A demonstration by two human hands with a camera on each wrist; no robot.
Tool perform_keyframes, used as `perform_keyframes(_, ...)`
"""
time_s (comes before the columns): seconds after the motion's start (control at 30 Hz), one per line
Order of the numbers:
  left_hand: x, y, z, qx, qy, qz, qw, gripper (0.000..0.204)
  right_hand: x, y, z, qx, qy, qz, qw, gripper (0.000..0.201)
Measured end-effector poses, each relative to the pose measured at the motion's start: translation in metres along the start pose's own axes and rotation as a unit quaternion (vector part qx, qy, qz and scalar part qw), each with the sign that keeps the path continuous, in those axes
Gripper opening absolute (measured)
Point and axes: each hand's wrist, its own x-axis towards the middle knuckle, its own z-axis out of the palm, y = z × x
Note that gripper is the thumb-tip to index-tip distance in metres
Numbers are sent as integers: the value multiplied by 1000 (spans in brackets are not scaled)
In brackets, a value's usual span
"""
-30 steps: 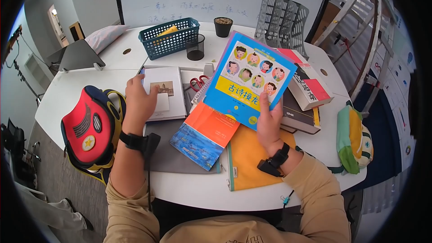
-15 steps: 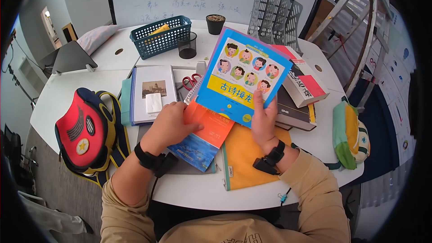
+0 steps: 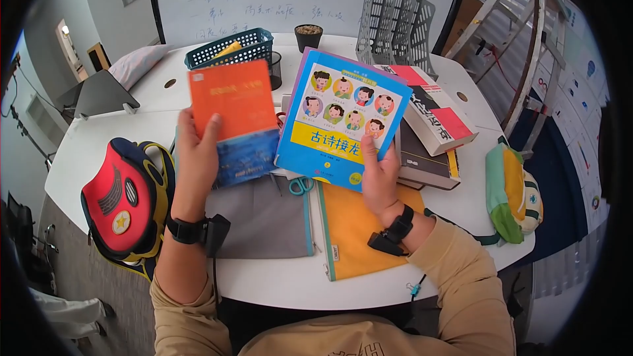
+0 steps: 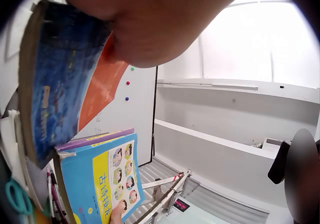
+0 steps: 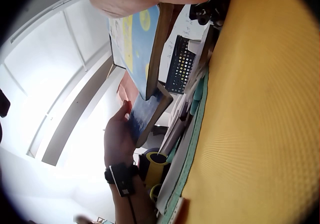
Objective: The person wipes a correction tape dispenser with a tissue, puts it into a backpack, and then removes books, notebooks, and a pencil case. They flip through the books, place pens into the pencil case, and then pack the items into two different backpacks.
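Observation:
My left hand grips an orange and blue book by its left side, thumb across the cover, raised above the table. The left wrist view shows the blue lower part of that book close up. In my right hand is a blue book with cartoon children on its cover, its thumb pressed on the lower right corner; a purple edge shows behind it. Under the held books lie a grey zip pouch and a yellow zip pouch. Teal-handled scissors show just below the blue book.
A red backpack stands at the left edge, a green and yellow pencil case at the right. Thick books are stacked on the right. Behind are a teal basket, a potted plant and a grey file rack.
My left hand moved from the white book at the left to the orange and blue book, took hold of it and lifted it up and left. The right hand still holds the blue book.

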Motion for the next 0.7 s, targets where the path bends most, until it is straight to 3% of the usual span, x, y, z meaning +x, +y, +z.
perform_keyframes(0.13,2,12,-1,-113,80,20,990,35,0,-1,1,11,-4,8,1000,38)
perform_keyframes(0.23,1,18,4,-201,90,38,975,38,0,-1,1,14,-8,18,1000,38)
perform_keyframes(0.33,-3,28,2,-245,46,11,968,39,1,1,0,13,-10,23,1000,38)
perform_keyframes(0.53,-1,19,1,-295,48,0,954,38,0,0,0,4,-7,17,1000,38)
perform_keyframes(0.7,-3,21,6,-350,-44,-43,935,39,0,3,-2,10,-15,22,1000,39)
